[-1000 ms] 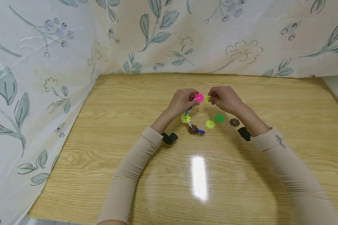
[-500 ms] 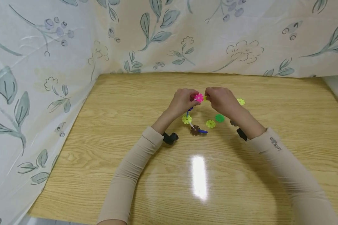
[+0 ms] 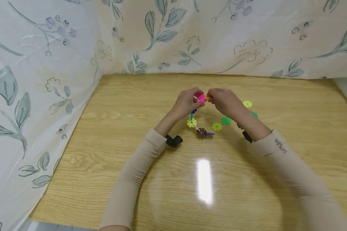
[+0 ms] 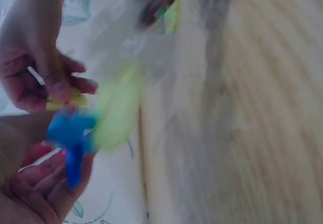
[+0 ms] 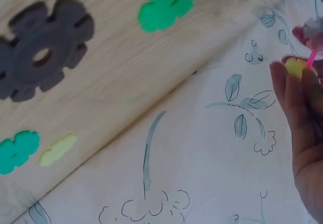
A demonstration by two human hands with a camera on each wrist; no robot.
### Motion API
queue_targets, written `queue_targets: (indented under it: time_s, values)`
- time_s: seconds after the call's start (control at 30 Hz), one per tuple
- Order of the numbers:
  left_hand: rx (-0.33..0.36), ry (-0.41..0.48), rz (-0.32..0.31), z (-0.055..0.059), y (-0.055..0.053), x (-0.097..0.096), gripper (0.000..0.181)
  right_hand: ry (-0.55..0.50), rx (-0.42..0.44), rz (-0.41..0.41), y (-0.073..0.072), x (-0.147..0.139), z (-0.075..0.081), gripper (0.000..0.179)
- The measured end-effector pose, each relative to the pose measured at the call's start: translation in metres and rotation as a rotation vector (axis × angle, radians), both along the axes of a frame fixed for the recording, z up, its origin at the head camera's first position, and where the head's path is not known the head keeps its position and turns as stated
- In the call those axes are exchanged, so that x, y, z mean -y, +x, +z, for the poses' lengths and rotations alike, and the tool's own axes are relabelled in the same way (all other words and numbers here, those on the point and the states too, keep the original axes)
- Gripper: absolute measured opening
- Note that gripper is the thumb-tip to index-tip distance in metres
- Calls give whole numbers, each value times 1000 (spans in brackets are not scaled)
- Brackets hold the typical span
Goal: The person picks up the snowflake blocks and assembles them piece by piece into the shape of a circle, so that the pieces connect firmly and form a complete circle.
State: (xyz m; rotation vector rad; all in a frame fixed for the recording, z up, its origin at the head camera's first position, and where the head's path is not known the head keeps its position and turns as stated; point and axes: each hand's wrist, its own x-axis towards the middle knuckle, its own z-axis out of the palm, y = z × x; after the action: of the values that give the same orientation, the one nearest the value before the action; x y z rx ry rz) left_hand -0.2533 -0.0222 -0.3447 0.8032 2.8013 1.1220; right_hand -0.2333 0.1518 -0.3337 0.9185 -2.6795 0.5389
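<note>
My left hand (image 3: 188,100) pinches a pink notched disc (image 3: 201,98) at the end of a linked chain. Below that hand the chain runs through a blue disc (image 3: 194,111), a yellow disc (image 3: 191,122), a thin white disc (image 3: 197,127), a brown disc (image 3: 201,132) and an edge-on blue disc (image 3: 209,133). Between the fingertips of my right hand (image 3: 224,101) is a small yellow disc (image 5: 295,66). It meets the pink disc's edge; how deep the slots engage is hidden. In the left wrist view the chain is blurred.
Loose discs lie on the wooden table (image 3: 104,166): yellow (image 3: 217,126), green (image 3: 226,120), another yellow (image 3: 247,104), and a green one (image 3: 254,114) near the right forearm. A dark brown disc (image 5: 43,57) is mostly behind that forearm. Patterned cloth (image 3: 173,38) borders the table's back and left.
My right hand has moved left, bringing the yellow disc against the pink one. The pink disc has turned and shifted slightly left. The hanging chain swung a little right.
</note>
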Motion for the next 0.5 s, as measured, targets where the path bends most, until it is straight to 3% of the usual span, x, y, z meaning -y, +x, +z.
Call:
queue_targets:
  time_s: [0.13, 0.27, 0.37, 0.5]
  values:
    - [-17, -75, -53, 2, 0, 2, 39, 18, 220, -70, 3, -6, 6, 23]
    - [-19, -128, -48, 1, -1, 6, 31, 141, 405, -156, 8, -16, 10, 25]
    - [-12, -126, -46, -1, -2, 8, 29, 234, 501, -95, 9, -21, 7, 20]
    - [-8, -110, -55, -4, -4, 8, 28, 315, 599, 3, 11, -19, 0, 26]
